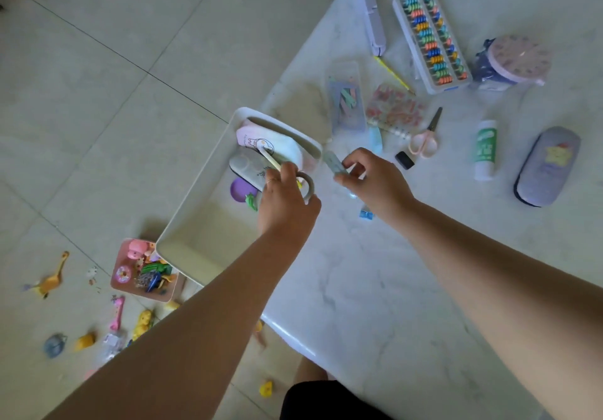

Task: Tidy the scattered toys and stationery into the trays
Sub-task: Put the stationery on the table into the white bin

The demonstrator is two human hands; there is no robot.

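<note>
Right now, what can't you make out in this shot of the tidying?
- Head view: the small item in the right hand is blurred and half covered by fingers.
- The white tray: its near corner is hidden by the left forearm.
- Floor toys beside the pink tray are too small to identify.

Tape ring (pixel 308 188) half hidden behind the left hand (pixel 287 204), small blurred grey item (pixel 334 163) pinched in the right hand (pixel 375 181) beside it, floor toys (pixel 52 345) too small to identify

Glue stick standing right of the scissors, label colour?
Green label with white lettering on the white glue stick, white cap and base; seen in the head view.
</note>
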